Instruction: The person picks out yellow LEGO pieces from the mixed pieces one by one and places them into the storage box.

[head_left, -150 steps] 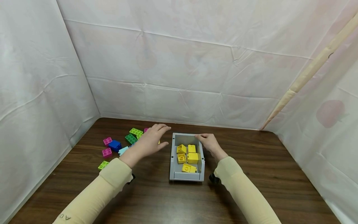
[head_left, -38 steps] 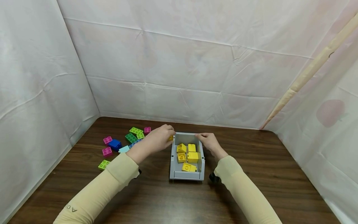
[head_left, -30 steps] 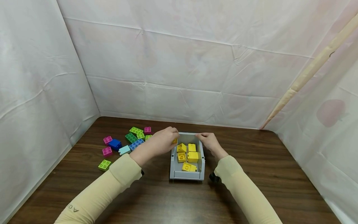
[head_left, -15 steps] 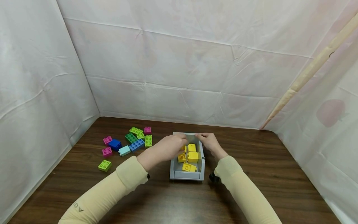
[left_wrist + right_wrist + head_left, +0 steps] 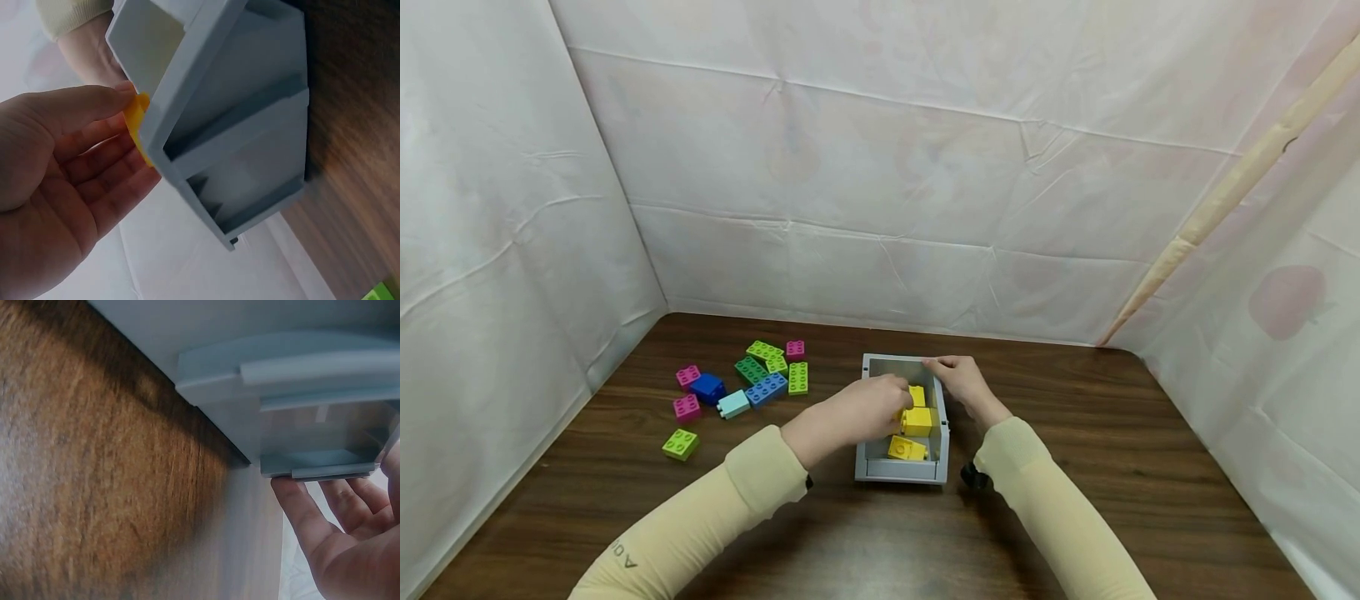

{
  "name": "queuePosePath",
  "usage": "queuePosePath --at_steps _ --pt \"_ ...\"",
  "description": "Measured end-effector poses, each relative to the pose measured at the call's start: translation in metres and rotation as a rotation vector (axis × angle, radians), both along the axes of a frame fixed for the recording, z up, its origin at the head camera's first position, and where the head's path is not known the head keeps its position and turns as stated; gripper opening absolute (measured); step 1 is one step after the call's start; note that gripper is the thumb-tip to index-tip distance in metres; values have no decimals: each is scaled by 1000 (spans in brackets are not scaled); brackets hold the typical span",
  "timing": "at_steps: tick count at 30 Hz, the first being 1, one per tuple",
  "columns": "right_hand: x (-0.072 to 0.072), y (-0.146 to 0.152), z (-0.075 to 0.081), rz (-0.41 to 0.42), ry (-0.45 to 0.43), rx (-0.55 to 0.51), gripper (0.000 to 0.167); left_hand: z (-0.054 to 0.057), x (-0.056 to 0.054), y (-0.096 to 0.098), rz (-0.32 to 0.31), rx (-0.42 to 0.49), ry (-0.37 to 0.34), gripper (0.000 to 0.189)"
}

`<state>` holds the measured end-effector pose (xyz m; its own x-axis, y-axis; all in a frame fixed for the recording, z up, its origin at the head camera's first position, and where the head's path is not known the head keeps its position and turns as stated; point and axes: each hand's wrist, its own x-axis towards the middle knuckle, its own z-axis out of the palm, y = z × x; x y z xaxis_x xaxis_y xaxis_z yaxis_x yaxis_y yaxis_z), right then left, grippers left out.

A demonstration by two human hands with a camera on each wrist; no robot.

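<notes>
A grey storage bin (image 5: 901,472) stands on the table with several yellow toy bricks (image 5: 916,422) inside. My left hand (image 5: 859,410) reaches over the bin's left wall. In the left wrist view its thumb and fingers pinch a yellow toy brick (image 5: 137,125) at the bin's rim; the head view hides that brick behind the hand. My right hand (image 5: 962,385) grips the bin's rear right corner. The right wrist view shows the fingers (image 5: 300,503) of that hand against the bin's edge.
Loose toy bricks lie left of the bin: a dark blue one (image 5: 707,389), a light blue one (image 5: 733,404), a dark green one (image 5: 751,370), and several lime and pink ones. White cloth walls (image 5: 880,283) enclose the table (image 5: 1075,467) at the back and sides.
My left hand has moved from beside the loose bricks, over the bin's left rim, then forward toward me inside the bin, carrying a yellow brick. My right hand has stayed at the bin's corner.
</notes>
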<state>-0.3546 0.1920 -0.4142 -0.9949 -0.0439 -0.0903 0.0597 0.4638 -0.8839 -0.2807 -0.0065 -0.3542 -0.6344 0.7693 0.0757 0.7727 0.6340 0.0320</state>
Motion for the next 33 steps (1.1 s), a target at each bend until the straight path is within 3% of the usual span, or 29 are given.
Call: queuePosePath --at_steps 6,15,27,33 --pt "0 -1 1 -5 0 6 36 -7 2 5 57 -43 -67 19" --pt "1 -2 2 -10 -24 15 39 -16 8 10 130 -175 -79 13" --pt "-1 1 1 -11 -28 23 39 -23 10 15 127 -248 -62 5" --pt "-3 1 -1 -9 -36 24 39 -27 10 15 103 -242 -31 6"
